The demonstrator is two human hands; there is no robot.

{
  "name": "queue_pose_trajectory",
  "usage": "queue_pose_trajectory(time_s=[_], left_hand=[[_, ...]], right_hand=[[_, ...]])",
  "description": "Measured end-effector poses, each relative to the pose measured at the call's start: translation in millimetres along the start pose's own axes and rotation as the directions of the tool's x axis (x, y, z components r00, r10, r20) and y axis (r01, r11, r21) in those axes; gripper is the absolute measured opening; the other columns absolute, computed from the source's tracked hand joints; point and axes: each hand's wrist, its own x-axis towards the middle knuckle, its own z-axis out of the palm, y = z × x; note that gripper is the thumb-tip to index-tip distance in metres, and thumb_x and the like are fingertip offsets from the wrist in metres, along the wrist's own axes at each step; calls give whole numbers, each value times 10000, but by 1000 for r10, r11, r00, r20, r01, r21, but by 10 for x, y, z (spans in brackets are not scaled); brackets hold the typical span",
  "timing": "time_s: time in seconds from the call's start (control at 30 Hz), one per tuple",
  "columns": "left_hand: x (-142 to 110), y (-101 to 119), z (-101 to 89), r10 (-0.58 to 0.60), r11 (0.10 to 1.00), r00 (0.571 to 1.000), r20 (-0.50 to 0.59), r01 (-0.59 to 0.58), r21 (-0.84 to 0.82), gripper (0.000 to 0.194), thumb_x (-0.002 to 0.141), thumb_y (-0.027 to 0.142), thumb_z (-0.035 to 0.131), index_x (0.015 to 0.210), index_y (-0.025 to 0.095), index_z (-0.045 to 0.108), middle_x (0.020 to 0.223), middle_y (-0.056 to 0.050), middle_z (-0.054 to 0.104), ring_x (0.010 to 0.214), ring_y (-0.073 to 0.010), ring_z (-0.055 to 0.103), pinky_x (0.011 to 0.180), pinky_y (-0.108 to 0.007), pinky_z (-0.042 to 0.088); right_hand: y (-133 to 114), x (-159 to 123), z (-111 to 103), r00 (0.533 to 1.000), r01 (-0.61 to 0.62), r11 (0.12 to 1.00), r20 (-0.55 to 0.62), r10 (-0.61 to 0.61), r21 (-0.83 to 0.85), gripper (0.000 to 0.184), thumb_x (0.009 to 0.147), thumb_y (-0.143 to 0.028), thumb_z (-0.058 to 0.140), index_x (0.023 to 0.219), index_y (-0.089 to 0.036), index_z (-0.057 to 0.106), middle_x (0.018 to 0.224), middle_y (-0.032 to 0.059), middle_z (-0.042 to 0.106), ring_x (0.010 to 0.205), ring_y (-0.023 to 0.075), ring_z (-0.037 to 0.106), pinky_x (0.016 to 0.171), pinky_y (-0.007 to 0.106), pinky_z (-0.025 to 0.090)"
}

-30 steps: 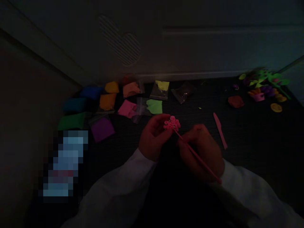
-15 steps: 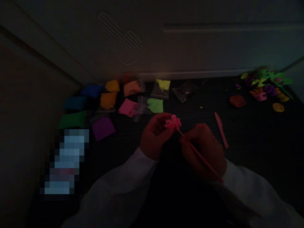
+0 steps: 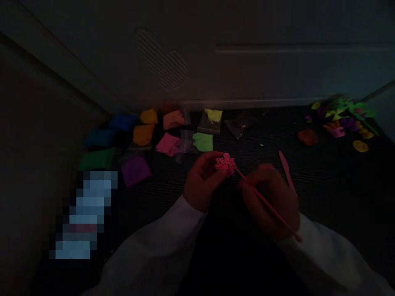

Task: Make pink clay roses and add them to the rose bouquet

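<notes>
In dim light my left hand (image 3: 202, 179) pinches a small clay flower cluster (image 3: 225, 162) made of several pink rosettes with bits of green between them. My right hand (image 3: 271, 201) grips a thin pink modelling tool (image 3: 268, 204) like a pen. The tool's tip is at the right side of the cluster; whether it touches I cannot tell. A pink plastic knife (image 3: 286, 168) lies on the dark table just beyond my right hand, its lower end partly hidden by that hand.
Packets of coloured clay, such as purple (image 3: 135, 169), light green (image 3: 203, 142) and blue (image 3: 123, 122), lie at the left and back. A reddish-brown lump (image 3: 307, 137) and coloured clay flowers (image 3: 342, 111) are at the right. A blurred bright screen (image 3: 89, 209) lies left.
My right hand and the modelling tool have shifted slightly right and down, the tip moving from the cluster's lower edge to its right side. The view has tilted a little upward.
</notes>
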Motion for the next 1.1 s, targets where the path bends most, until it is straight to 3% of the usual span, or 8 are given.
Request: queue_pose_trajectory(time_s=[0.1,0.17,0.27,0.37,0.7,0.9,1.1], left_hand=[[6,21,11,-33,999,999,-26,32,-26,295,624,110,613,893,220,560,833,3,609,707,-118,572,680,-261,440],[7,37,15,-55,997,998,-39,53,-48,293,616,111,616,882,223,568,819,8,605,691,-113,567,657,-251,436],[6,57,19,-114,991,992,-49,109,-81,298,605,113,619,881,215,571,816,3,597,705,-116,560,651,-246,431],[7,69,22,-171,979,984,-37,166,-122,323,596,105,618,898,206,566,809,-1,589,713,-119,558,666,-257,431],[30,72,17,-205,956,978,-29,194,-218,332,579,71,616,888,183,570,798,-9,596,728,-119,560,671,-259,448],[45,76,37,-202,960,979,-32,192,-202,313,585,69,616,879,163,560,790,-11,602,703,-117,568,644,-247,448],[51,61,49,-151,969,988,18,151,-196,315,591,66,602,888,155,543,798,-21,606,730,-134,582,660,-260,453]], right_hand=[[72,19,58,966,-217,928,-68,248,303,99,733,-159,499,787,-201,428,692,-5,564,628,119,524,564,265,401],[160,69,113,904,-344,773,-34,426,534,71,756,-191,483,761,-198,412,650,-16,564,583,105,516,547,249,397],[295,169,171,826,-401,562,20,563,724,87,745,-198,481,729,-191,395,588,-30,559,520,91,490,530,239,385],[373,233,178,791,-406,468,45,610,785,80,732,-190,475,725,-191,396,573,-34,557,505,87,476,509,225,362],[409,255,155,746,-421,389,69,662,820,104,704,-203,488,730,-187,388,558,-30,538,498,80,461,495,207,345],[418,268,188,739,-434,458,16,673,776,122,703,-242,505,746,-189,404,554,-32,544,480,80,441,470,200,329],[459,259,247,763,-350,489,-60,644,799,125,672,-215,511,740,-185,410,529,-38,542,447,74,418,438,193,304]])
